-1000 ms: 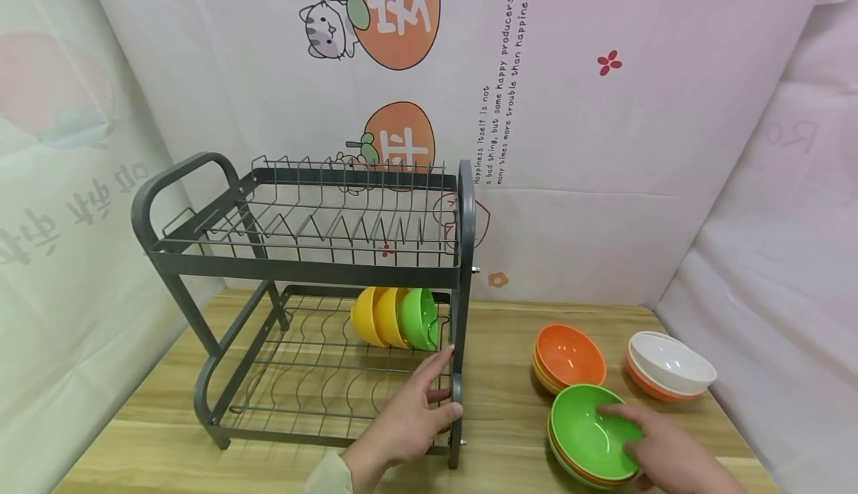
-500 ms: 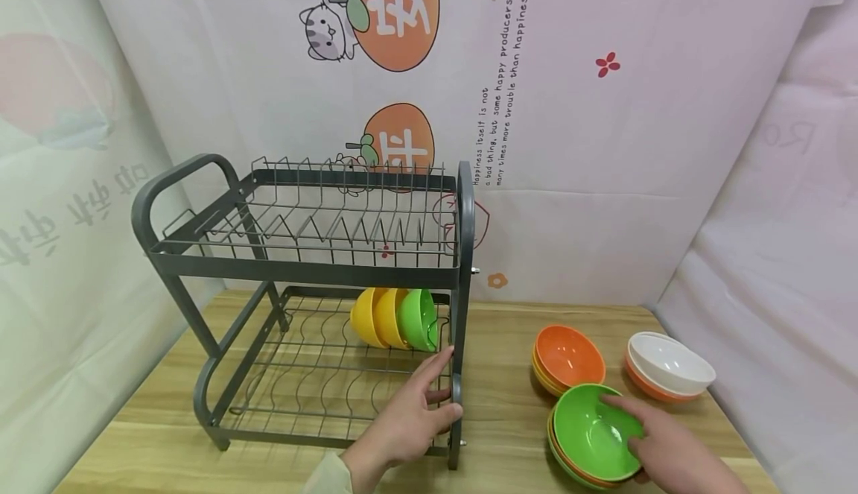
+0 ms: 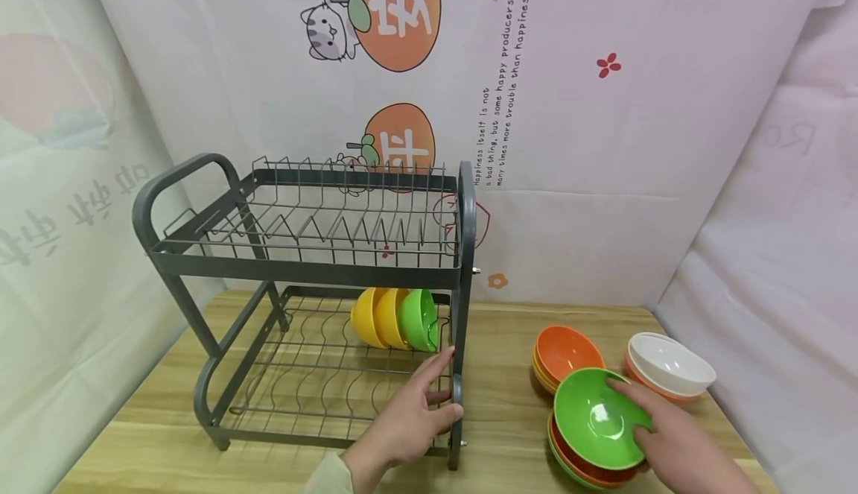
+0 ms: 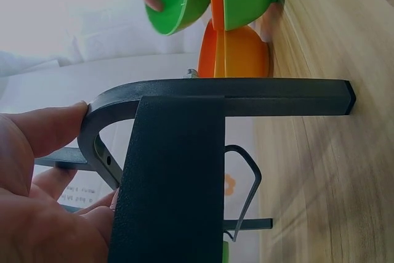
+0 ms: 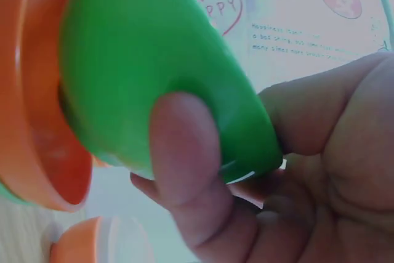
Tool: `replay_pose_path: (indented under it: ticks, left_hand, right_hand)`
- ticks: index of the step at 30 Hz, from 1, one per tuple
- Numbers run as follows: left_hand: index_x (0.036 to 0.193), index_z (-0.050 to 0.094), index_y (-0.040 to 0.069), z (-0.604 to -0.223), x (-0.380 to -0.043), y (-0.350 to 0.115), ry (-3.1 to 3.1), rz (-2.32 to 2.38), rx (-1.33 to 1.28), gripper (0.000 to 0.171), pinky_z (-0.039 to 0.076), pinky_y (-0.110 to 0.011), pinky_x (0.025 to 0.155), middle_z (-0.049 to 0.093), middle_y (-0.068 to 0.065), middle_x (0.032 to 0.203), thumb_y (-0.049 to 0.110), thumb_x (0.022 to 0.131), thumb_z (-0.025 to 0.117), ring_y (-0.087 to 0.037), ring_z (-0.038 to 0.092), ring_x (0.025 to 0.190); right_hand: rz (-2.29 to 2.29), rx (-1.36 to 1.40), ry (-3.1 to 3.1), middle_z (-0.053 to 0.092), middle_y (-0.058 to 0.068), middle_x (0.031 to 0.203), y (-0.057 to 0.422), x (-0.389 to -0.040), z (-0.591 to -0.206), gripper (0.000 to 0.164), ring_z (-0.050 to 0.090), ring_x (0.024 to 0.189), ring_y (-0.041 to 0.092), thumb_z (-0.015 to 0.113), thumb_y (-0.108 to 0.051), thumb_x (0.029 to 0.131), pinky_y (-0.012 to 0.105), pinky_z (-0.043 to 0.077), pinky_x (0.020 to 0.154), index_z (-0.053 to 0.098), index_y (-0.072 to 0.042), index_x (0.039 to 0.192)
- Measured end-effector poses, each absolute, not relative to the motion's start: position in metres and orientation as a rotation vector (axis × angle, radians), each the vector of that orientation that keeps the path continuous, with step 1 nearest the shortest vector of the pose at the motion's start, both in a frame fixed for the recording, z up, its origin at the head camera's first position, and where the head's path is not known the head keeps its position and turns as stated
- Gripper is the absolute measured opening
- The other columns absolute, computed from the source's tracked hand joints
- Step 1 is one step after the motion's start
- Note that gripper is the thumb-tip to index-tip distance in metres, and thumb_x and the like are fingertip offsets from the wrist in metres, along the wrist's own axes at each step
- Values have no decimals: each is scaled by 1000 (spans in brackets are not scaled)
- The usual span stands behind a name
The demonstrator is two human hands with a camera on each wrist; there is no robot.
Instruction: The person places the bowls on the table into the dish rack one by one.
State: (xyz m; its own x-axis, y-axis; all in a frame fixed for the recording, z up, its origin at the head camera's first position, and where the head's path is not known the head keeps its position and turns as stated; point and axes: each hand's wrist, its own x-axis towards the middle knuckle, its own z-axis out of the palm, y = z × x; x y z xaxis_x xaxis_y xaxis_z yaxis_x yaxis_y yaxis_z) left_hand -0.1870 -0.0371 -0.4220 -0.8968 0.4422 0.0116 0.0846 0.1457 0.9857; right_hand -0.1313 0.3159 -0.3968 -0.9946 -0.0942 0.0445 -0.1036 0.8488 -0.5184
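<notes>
My right hand pinches a green bowl at its right rim, fingers inside and thumb outside. The bowl is tilted up over a stack topped by an orange bowl. In the right wrist view the green bowl's underside still overlaps that orange bowl's opening. My left hand holds the front right post of a two-tier grey dish rack, thumb and fingers on either side of the bent frame. Two yellow bowls and a green bowl stand on edge in the lower tier.
Behind the stack is another pile with an orange bowl on top. A white bowl tops a pile at the right, close to the side cloth. The rack's upper tier has wire slots. A printed cloth hangs behind the wooden table.
My right hand has lifted the green bowl off the stack, so the orange bowl beneath it shows more. The left hand and rack have stayed in place.
</notes>
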Motion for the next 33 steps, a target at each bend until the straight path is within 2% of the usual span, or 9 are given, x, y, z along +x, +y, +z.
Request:
replay_pose_path:
  ticks: [4, 8, 11, 13, 19, 24, 27, 33]
  left_hand:
    - [156, 33, 34, -423, -188, -37, 2155, 1808, 507, 77, 57, -30, 79, 15, -9, 164, 9, 93, 69, -45, 46, 128]
    - [156, 33, 34, -423, -189, -37, 2165, 1802, 511, 78, 57, -30, 80, 15, -9, 164, 9, 93, 70, -43, 47, 128]
    - [156, 33, 35, -423, -190, -37, 2161, 1801, 510, 78, 57, -30, 80, 15, -9, 164, 9, 93, 70, -43, 47, 128]
    - [156, 33, 35, -423, -191, -37, 2162, 1796, 509, 77, 56, -30, 80, 15, -9, 164, 10, 93, 70, -42, 47, 128]
    - [156, 33, 33, -422, -188, -37, 2158, 1806, 519, 77, 57, -30, 80, 15, -9, 164, 9, 93, 70, -43, 47, 128]
    - [156, 33, 33, -422, -187, -37, 2151, 1816, 514, 77, 57, -31, 80, 14, -9, 164, 9, 93, 70, -45, 46, 128]
    - [157, 33, 31, -422, -187, -37, 2156, 1818, 516, 77, 56, -31, 81, 14, -10, 164, 9, 93, 70, -45, 47, 128]
    - [156, 33, 31, -424, -186, -37, 2169, 1831, 533, 78, 56, -31, 83, 15, -12, 163, 10, 92, 70, -44, 49, 126]
  right_hand:
    - [880, 107, -2975, 43, 28, 147, 315, -131, -392, 59, 54, 114, 36, 55, 3, 92, 45, 49, 85, 45, -7, 149]
    - [939, 53, -2949, 44, 28, 145, 312, -130, -387, 58, 53, 102, 27, 57, -9, 99, 31, 46, 78, 41, -14, 154]
    - [1056, 62, -2899, 40, 27, 149, 305, -129, -385, 58, 52, 109, 27, 60, -12, 99, 23, 44, 81, 40, -16, 154]
    - [1195, 68, -2852, 44, 26, 145, 298, -128, -385, 59, 55, 106, 25, 60, -9, 98, 20, 45, 79, 41, -16, 154]
    - [1585, 34, -2773, 52, 19, 127, 273, -126, -382, 58, 60, 86, 20, 59, -7, 98, 28, 52, 72, 41, -18, 152]
    - [1760, 108, -2735, 52, 23, 130, 253, -124, -380, 57, 64, 89, 24, 58, -6, 98, 32, 56, 74, 41, -14, 152]
    - [1862, 181, -2704, 46, 26, 136, 243, -124, -381, 56, 63, 89, 27, 56, -5, 99, 35, 57, 73, 40, -11, 152]
    - [1974, 238, -2724, 55, 21, 120, 229, -126, -381, 54, 63, 77, 30, 55, -5, 98, 38, 58, 65, 41, -9, 151]
